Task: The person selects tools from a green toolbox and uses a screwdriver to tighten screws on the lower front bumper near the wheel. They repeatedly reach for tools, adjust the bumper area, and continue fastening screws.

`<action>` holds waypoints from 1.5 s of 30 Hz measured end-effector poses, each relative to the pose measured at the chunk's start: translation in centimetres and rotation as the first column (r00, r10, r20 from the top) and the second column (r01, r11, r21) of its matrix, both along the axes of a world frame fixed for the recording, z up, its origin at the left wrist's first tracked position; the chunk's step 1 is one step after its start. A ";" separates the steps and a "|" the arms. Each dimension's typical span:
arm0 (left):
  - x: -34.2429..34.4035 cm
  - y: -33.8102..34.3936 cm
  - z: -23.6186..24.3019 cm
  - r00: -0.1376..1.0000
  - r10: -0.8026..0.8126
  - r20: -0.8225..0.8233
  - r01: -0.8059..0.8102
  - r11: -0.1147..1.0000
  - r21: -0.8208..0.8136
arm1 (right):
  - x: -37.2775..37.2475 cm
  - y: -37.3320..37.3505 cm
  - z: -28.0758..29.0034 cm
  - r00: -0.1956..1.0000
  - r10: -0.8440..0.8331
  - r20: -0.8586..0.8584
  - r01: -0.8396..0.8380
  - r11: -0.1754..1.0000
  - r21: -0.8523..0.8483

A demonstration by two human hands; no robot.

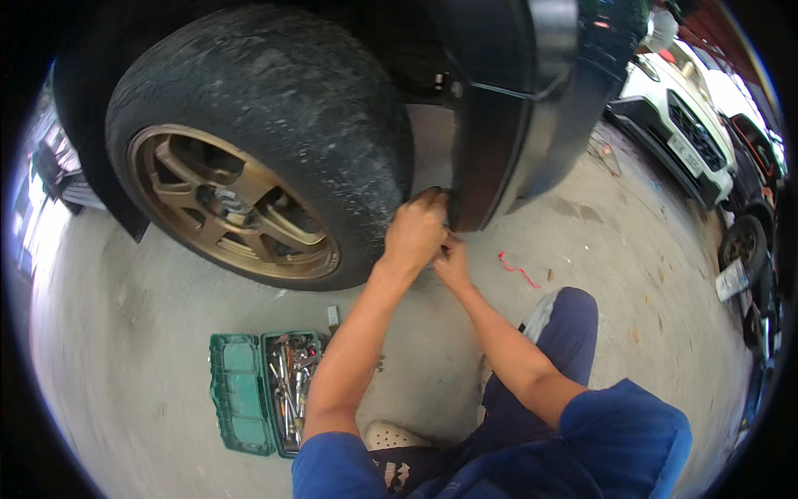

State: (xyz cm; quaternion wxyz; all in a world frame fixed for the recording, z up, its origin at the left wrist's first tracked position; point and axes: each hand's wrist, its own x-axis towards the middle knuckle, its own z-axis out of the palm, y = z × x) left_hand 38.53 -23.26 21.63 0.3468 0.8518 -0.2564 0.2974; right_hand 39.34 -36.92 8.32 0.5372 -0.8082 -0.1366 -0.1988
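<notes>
two bare hands are sitting close together at the low end of a black car panel (pixel 492 158). the panel is standing up and down on its long side, and its bottom edge is hanging above the floor (pixel 565 224). the left hand (pixel 417 230) is sitting beside the panel's left edge, in the small gap by the big tyre (pixel 283 91). the right hand (pixel 451 263) is sitting just under the bottom corner. so the panel is lying up and to the right of the left hand, and right above the right hand. both hands are looking about as near to it as each other.

the left fingers are bending in, and the right fingers are curling up beside them. i am not able to tell how wide either grip is opening, or if something small is hiding inside.

the tyre, with its gold-brown wheel (pixel 233 204), is filling the left side, so it is leaving little room for the left hand there. a green tool box (pixel 241 395) is lying open near the left arm, and metal tools (pixel 291 387) are filling it. a red strip (pixel 517 269) is lying on the floor to the right. a white car (pixel 677 108) is standing well apart, far over on the right.
</notes>
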 end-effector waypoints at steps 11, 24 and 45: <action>-0.3 -0.7 0.5 0.988 -0.037 -0.148 0.021 0.994 -0.108 | -17.3 -16.4 14.2 0.968 -0.093 -0.233 0.053 0.983 -0.173; 0.4 0.0 0.7 0.982 -0.002 -0.189 0.005 1.000 0.013 | -48.2 -38.0 1.3 0.268 -0.379 -0.886 -0.450 0.763 -0.463; -0.5 -0.6 1.8 0.999 0.048 0.011 -0.047 0.997 -0.060 | -52.7 -29.9 9.7 0.071 -0.353 -0.933 -0.490 0.802 -0.341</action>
